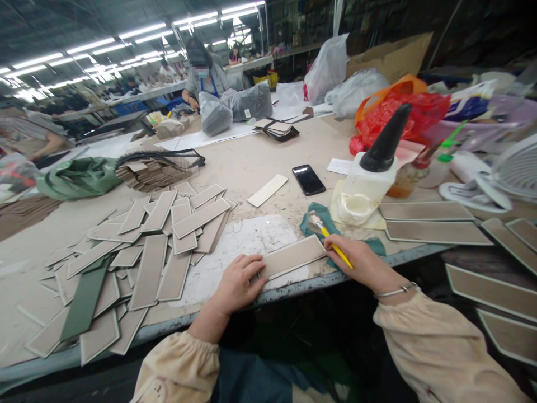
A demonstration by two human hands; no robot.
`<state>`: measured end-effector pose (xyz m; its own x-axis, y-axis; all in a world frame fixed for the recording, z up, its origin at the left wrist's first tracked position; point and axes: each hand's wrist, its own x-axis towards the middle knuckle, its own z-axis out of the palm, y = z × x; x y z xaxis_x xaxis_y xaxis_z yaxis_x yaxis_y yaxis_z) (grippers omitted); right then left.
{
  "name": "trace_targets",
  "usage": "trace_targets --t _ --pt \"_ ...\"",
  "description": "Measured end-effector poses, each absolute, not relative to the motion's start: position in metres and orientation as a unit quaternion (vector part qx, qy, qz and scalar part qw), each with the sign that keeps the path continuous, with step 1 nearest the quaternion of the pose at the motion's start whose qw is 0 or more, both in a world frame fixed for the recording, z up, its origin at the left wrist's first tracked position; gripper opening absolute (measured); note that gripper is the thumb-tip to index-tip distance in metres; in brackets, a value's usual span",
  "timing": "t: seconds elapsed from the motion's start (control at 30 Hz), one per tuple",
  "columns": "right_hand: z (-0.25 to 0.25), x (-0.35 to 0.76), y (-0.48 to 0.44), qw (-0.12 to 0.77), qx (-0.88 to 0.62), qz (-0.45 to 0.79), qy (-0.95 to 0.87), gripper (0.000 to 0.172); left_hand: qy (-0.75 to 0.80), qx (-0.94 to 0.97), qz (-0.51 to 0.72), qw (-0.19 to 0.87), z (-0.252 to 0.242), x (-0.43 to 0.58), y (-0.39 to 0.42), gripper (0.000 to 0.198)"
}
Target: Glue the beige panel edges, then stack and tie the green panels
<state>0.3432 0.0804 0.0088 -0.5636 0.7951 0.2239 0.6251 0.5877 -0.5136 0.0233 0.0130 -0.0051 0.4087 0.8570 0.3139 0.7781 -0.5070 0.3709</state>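
My right hand [352, 258] is closed round the yellow handle of a brush [331, 238]; its pale bristles are over a dark green cloth [308, 219]. A beige strip [293, 256] with a pale border and a pointed end lies at the table's front edge, apparently with another piece beneath it. My left hand [241, 282] grips the strip's left end, fingers on top and thumb at the near edge. Just beyond my right hand stands a white plastic bottle [364, 179] with a black cone on top and a round, whitish-crusted opening at its front.
Left of me lies a loose heap of similar strips [151, 268], one showing green [86, 299]. More strips [438, 232] are laid out at right. A phone [309, 179], a single cream strip [267, 190], a red bag [398, 120] and a fan [516, 165] lie farther back. A co-worker [205, 78] sits across.
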Motion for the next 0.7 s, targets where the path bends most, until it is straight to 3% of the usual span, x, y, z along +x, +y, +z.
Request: trace_targets --t 0.7 --pt "0.0006 0.3432 0.0801 0.214 -0.402 0.169 -0.874 0.008 0.484 0.842 0.224 0.083 -0.0038 0.0241 0.0156 0.02"
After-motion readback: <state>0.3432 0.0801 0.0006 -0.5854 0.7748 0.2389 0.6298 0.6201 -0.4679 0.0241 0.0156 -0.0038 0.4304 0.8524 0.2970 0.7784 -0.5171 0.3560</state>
